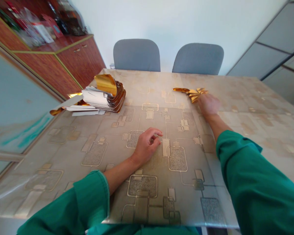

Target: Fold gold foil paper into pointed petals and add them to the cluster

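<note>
At the far right of the table, my right hand (pixel 209 103) is closed at the near end of a pleated, fan-like piece of folded gold foil paper (pixel 196 94). The hand is slightly blurred and its fingertips are partly hidden. A narrow folded gold strip (pixel 180 89) lies just left of the fan, touching or very near it. Over the middle of the table, my left hand (pixel 148 143) has loosely curled fingers, with thumb and forefinger apart and nothing seen between them. To its upper left lies a stack of gold foil paper sheets (pixel 107 96), some curled over and some white side up.
A patterned plastic cloth (pixel 159 182) covers the table. Two grey chairs (pixel 136 54) stand behind its far edge, against a white wall. On the left is a wooden cabinet (pixel 74 54) with bottles and bags on it, beside a glass panel (pixel 12 101).
</note>
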Demonstrator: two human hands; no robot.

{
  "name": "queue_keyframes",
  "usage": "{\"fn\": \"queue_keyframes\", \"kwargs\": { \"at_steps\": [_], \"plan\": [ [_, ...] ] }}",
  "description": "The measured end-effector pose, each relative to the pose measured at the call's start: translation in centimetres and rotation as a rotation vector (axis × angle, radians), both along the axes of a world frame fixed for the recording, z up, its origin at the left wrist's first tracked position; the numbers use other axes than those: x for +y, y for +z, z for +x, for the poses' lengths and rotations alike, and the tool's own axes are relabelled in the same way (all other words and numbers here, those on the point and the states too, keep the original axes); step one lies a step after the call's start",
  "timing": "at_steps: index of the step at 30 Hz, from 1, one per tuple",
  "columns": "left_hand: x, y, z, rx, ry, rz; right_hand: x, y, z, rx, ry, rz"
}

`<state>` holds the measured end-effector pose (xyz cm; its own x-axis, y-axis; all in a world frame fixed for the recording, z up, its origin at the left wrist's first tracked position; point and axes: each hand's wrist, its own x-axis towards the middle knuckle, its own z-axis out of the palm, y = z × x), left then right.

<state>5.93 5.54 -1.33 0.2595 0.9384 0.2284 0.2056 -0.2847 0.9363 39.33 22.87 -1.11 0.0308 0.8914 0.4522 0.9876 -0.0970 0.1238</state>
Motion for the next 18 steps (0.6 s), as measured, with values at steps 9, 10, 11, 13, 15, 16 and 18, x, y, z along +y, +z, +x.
{"fn": "queue_keyframes", "kwargs": {
  "at_steps": [9, 10, 11, 13, 15, 16, 18],
  "plan": [
    [-0.1, 0.1, 0.0, 0.005, 0.001, -0.001, 1.5, -0.3, -1.5, 0.087, -0.113, -0.029],
    [-0.1, 0.1, 0.0, 0.006, 0.002, -0.001, 1.5, -0.3, -1.6, 0.096, -0.127, -0.037],
    [-0.1, 0.0, 0.0, 0.007, 0.003, 0.000, 1.4, -0.2, -1.8, 0.100, -0.135, -0.046],
    [-0.1, 0.0, 0.0, 0.009, 0.004, 0.002, 1.2, 0.0, -2.0, 0.098, -0.129, -0.071],
    [-0.1, 0.0, 0.0, 0.009, 0.003, 0.003, 1.0, 0.2, -2.1, 0.093, -0.129, -0.097],
    [-0.1, 0.0, 0.0, 0.009, 0.000, 0.003, 0.9, 0.3, -2.2, 0.092, -0.136, -0.107],
    [-0.1, -0.1, 0.0, 0.005, -0.004, 0.004, 0.8, 0.5, -2.4, 0.091, -0.158, -0.121]
  ]
}}
